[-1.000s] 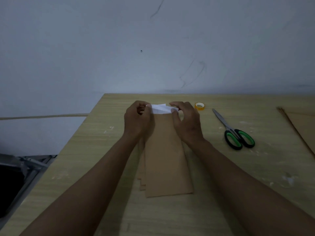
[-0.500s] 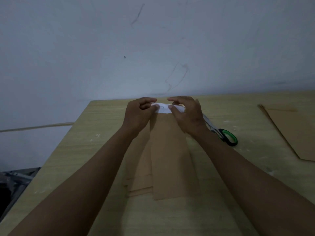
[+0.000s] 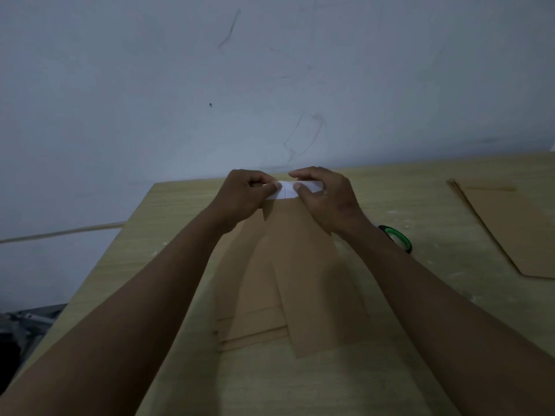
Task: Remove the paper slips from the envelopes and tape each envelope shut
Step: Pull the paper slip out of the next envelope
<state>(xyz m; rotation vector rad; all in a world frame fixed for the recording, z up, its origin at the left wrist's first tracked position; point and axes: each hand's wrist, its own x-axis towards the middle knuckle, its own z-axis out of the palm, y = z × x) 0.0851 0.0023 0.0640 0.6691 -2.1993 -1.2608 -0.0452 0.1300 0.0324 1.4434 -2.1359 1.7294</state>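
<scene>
So both my hands were up at the far end of the top envelope [image 3: 312, 274], the long brown one lying slightly crooked on the stack of envelopes [image 3: 240, 283] in the middle of the table [image 3: 420, 340]. My left hand [image 3: 243, 196] had its fingers curled in, thumb and forefinger pinching the left end of the white paper slip [image 3: 286, 190]. My right hand [image 3: 327, 196] was doing the same on the other end, thumb pressed on top of the slip and fingers hooked over its far edge. The slip was sticking out of the envelope's mouth, sideways across it, with a thin dark line drawn on the bit between my thumbs. How much of it was inside the envelope I honestly couldn't tell.

Green-handled scissors [image 3: 396, 237] were just peeking out from behind my right wrist, only one handle loop showing. Another pile of brown envelopes [image 3: 507, 229] sat well off to the right by the table edge. Lighting was pretty dim, with a plain scuffed wall [image 3: 270, 85] behind the table.
</scene>
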